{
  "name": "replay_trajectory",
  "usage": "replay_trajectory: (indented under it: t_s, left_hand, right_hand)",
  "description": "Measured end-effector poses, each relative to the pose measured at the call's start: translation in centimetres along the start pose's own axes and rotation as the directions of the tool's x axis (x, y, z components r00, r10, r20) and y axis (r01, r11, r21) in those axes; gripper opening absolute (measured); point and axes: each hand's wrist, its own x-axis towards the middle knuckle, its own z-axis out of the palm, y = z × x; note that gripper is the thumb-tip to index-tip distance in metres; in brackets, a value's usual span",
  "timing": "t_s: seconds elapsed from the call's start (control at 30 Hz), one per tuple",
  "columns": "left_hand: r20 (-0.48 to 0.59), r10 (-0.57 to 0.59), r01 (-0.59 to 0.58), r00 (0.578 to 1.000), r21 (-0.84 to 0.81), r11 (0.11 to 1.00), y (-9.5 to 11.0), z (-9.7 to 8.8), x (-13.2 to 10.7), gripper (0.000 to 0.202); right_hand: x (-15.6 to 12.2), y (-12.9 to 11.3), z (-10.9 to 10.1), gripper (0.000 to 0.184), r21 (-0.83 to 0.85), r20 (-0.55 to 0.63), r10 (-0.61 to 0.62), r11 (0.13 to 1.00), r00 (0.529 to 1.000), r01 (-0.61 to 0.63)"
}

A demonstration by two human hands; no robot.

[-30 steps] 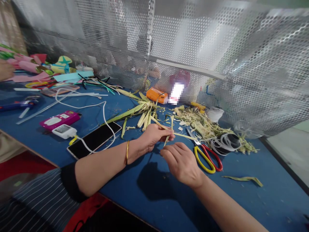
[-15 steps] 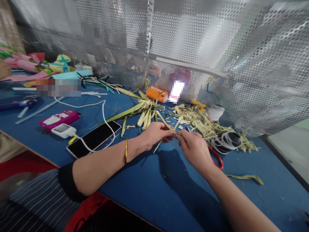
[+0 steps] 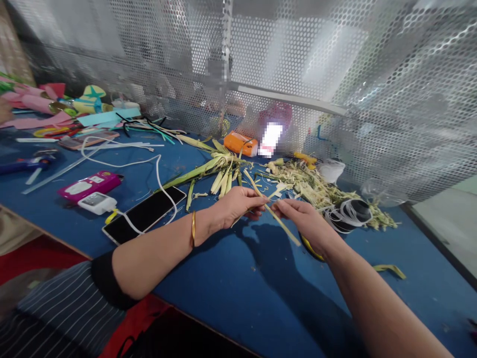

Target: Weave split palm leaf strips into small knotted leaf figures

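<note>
Above the blue table, my left hand (image 3: pixel 242 205) pinches a few narrow, dried-looking leaf strips. One pale leaf strip (image 3: pixel 286 230) runs from beyond the fingers down to the right, in the gap between my hands. Close by, my right hand (image 3: pixel 303 219) has thumb and fingertips closed together at the crossing strips; the exact spot it grips is partly hidden. A yellow handle loop (image 3: pixel 312 249) shows beneath my right hand. Just behind it stands a dark spool of white cord (image 3: pixel 348 216). Behind my left hand lies a bundle of green and pale leaves (image 3: pixel 223 171).
A heap of shredded leaf scraps (image 3: pixel 309 184) lies behind my right hand. Left are a dark-screened phone (image 3: pixel 147 214), a white cable (image 3: pixel 160 171) and a magenta box (image 3: pixel 91 185). An orange packet (image 3: pixel 240 144) sits before the perforated metal panel (image 3: pixel 290 54).
The long leaf strip now points down to the right between my hands. My right hand has shifted slightly right. A yellow handle loop shows under it where a red one showed before.
</note>
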Motion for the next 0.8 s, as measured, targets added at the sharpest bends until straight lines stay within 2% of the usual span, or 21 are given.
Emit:
replay_trajectory:
  t_s: [0.1, 0.2, 0.33, 0.53, 0.7, 0.8]
  left_hand:
    - [0.088, -0.061, 0.061, 0.994, 0.003, 0.998, 0.1, 0.3, -0.4, 0.029]
    - [0.121, -0.050, 0.043, 0.991, 0.058, 0.997, -0.3, 0.6, -0.7, 0.033]
    - [0.108, 0.026, -0.041, 0.994, 0.145, 0.989, -0.9, 1.0, -0.8, 0.030]
    - [0.141, 0.037, -0.061, 0.989, 0.175, 0.983, -0.8, 1.1, -0.8, 0.019]
    - [0.188, -0.012, -0.024, 0.982, 0.187, 0.982, -0.8, 0.9, -0.9, 0.019]
    - [0.184, -0.033, 0.002, 0.982, 0.168, 0.986, -0.9, 0.9, -0.8, 0.023]
  right_hand:
    - [0.3, 0.2, 0.3, 0.041, 0.334, -0.081, 0.111, 0.939, 0.991, -0.078]
    - [0.3, 0.4, 1.2, 0.038, 0.465, -0.126, 0.144, 0.883, 0.981, -0.070]
    - [0.3, 0.5, 2.1, 0.036, 0.440, -0.222, 0.119, 0.898, 0.968, -0.009]
    - [0.3, 0.2, 2.4, 0.036, 0.426, -0.348, 0.100, 0.902, 0.932, 0.062]
    - [0.3, 0.4, 2.9, 0.036, 0.419, -0.372, 0.088, 0.904, 0.924, 0.082]
    - [0.5, 0.9, 2.5, 0.036, 0.379, -0.336, 0.077, 0.923, 0.939, 0.060]
